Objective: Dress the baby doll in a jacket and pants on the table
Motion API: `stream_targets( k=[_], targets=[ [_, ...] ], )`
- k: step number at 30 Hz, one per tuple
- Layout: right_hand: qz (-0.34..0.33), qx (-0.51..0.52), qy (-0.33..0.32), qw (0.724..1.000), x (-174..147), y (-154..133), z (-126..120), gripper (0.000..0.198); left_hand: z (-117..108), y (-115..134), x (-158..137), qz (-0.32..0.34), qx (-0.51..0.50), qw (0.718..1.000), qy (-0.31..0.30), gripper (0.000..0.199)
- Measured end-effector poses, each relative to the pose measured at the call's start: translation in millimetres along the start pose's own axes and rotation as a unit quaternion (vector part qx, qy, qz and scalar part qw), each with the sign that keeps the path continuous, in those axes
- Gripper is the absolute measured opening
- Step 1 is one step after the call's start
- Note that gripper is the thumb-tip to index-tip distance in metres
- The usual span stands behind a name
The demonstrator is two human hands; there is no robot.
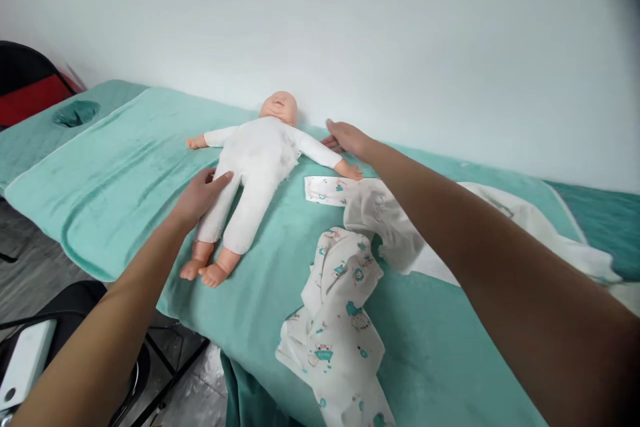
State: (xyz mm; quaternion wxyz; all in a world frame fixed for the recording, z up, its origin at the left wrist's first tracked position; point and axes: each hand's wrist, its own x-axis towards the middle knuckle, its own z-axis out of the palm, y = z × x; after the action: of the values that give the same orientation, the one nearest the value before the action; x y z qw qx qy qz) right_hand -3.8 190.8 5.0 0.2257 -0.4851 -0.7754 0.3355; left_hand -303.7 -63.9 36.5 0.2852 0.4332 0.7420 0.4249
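Observation:
A baby doll [260,147] with a white cloth body lies face up on the bed, arms spread and legs toward me. My left hand [204,195] is at the doll's thigh on the left, its thumb over the white cloth and its other fingers partly hidden at the leg's outer side. Just beyond the doll's arm on the right is my right hand [347,139], fingers stretched out and nothing held. Below that arm lies white baby clothing [380,210] with a printed cuff. A crumpled printed baby garment [345,320] lies nearer to me.
A turquoise sheet [125,173] covers the bed, which stands against a white wall [320,27]. The bed has a face hole [76,113] at the far left. Black chairs stand at the left, and a white device [27,360] lies on the near one.

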Motion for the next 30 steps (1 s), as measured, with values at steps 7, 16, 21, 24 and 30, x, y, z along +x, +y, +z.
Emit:
stream_targets(
  k=[7, 16, 21, 24, 30],
  targets=[
    [0.164, -0.154, -0.012, 0.974, -120.4, 83.1, -102.4, 0.060, 56.8, 33.5, -106.4, 0.213, 0.159, 0.954, -0.139, 0.035],
    [0.003, -0.263, -0.049, 0.963, -237.4, 17.6, -152.2, 0.032, 129.1, 85.4, -182.6, 0.427, 0.122, 0.848, -0.289, 0.020],
    [-0.164, -0.116, -0.020, 0.979, -325.7, -77.9, -156.3, 0.035, 148.9, 147.3, -204.4, 0.507, 0.062, 0.849, -0.137, 0.050],
    [-0.227, -0.107, -0.052, 0.967, -385.5, -116.1, -159.5, 0.032, 157.7, 170.1, -216.0, 0.565, 0.100, 0.811, -0.117, 0.032],
    [-0.035, -0.140, 0.016, 0.989, -452.9, -96.0, -161.5, 0.039, 156.0, 175.4, -238.4, 0.542, 0.152, 0.822, -0.085, 0.009]
  ],
)
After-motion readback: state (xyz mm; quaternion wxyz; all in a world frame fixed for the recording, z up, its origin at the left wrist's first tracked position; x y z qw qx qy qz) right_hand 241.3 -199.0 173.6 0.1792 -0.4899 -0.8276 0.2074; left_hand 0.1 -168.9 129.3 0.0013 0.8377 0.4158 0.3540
